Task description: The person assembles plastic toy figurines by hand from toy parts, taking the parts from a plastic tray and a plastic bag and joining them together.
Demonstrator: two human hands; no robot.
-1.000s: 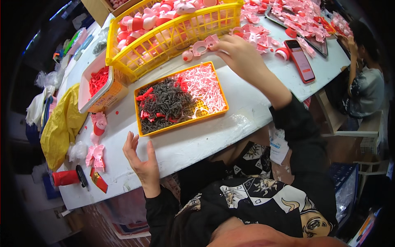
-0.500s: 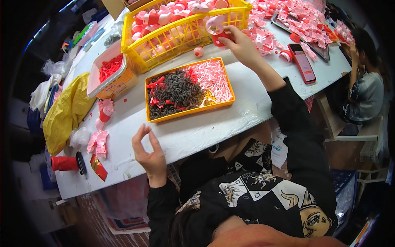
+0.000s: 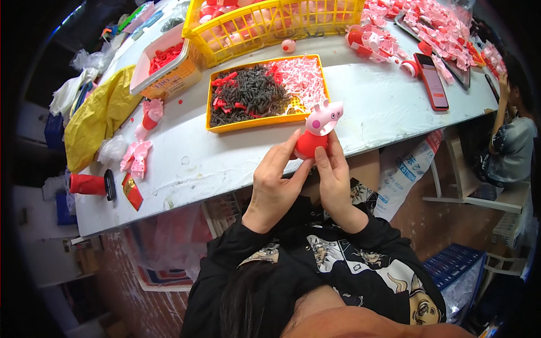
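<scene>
A pink and red toy pig figure (image 3: 313,143) is held upright between my two hands, above the table's near edge. My left hand (image 3: 277,183) grips the left side of its round red body. My right hand (image 3: 336,183) presses on the body from the right, thumb in front. The pink head with its snout points to the right. Just beyond it lies a shallow yellow tray (image 3: 212,127) of small black, red and pale pink parts, with some of its perforated bottom showing at the near right.
A yellow basket (image 3: 276,25) of pink and red toy parts stands at the back. Left of the tray is a white tub (image 3: 169,79) of red pieces. A phone (image 3: 433,81) and heaped pink parts (image 3: 437,31) lie right. Another person (image 3: 510,135) sits at far right.
My right hand has come from the basket's edge toward me with the toy pig figure. My left hand, empty before, has moved right and now holds it too. The view has shifted.
</scene>
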